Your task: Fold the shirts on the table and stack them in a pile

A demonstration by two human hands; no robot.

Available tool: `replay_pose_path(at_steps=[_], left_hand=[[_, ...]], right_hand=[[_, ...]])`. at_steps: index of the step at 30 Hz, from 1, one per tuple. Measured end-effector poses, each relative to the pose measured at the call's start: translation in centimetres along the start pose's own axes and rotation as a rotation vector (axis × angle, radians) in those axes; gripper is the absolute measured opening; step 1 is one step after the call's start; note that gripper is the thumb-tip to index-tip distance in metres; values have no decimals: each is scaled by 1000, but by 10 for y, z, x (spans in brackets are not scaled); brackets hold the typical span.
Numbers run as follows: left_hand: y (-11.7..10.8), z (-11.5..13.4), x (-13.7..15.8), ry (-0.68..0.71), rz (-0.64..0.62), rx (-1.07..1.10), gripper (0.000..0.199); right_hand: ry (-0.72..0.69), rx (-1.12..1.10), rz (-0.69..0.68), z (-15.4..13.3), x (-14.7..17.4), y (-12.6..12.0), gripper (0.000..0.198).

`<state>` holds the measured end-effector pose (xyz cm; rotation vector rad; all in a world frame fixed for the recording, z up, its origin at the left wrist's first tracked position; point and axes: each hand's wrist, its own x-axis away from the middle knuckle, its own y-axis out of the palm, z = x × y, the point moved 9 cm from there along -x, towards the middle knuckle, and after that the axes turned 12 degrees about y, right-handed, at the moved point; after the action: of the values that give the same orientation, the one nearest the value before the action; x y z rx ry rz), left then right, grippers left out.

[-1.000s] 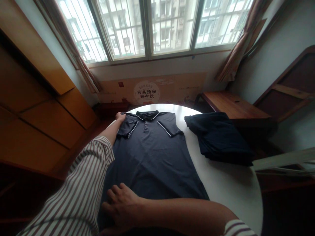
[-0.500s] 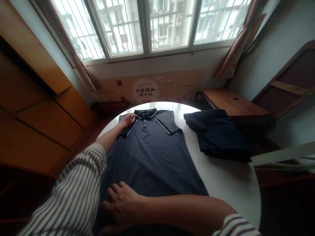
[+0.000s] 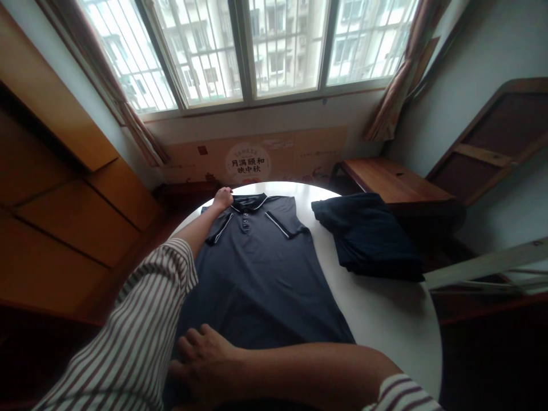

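A dark grey polo shirt [image 3: 261, 279] lies front up, with a black collar edged in white and both short sleeves turned inward over the chest. At its upper left, beside the collar, my left hand [image 3: 223, 198] is closed on the shoulder fabric. My right arm crosses low over the shirt, and my right hand [image 3: 208, 359] lies at its lower left side. The fingers there are bent round the cloth; shadow hides their tips and the thumb. My forearm covers part of the lower shirt.
The shirt lies on a round white table [image 3: 377, 308]. To its right sits a folded dark navy garment [image 3: 368, 237]. Beyond stand a wooden desk [image 3: 398, 180] and a barred window [image 3: 282, 51]. Wooden cabinets [image 3: 72, 217] line the left side.
My left hand has shifted slightly up along the shoulder beside the collar. My right hand stays at the lower left, its fingers more curled. The whole view has moved a little.
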<state>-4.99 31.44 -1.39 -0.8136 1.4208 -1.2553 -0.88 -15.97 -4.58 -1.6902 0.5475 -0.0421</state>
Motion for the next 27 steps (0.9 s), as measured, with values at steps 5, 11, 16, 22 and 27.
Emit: replay_pose_path(at_steps=[5, 11, 16, 22, 27], left_hand=[[16, 35, -31, 112, -37, 63, 43], [40, 49, -47, 157, -133, 97, 41], [46, 54, -54, 162, -144, 97, 22], [48, 57, -58, 164, -127, 109, 31], [52, 58, -59, 84, -65, 84, 29]], right_hand=[[-19, 12, -18, -1, 2, -11, 52], [-32, 16, -129, 0, -3, 9, 18], [-36, -44, -171, -1, -6, 27, 13], [-41, -57, -189, 1, -7, 26, 13], [-73, -82, -240, 0, -9, 30, 14]])
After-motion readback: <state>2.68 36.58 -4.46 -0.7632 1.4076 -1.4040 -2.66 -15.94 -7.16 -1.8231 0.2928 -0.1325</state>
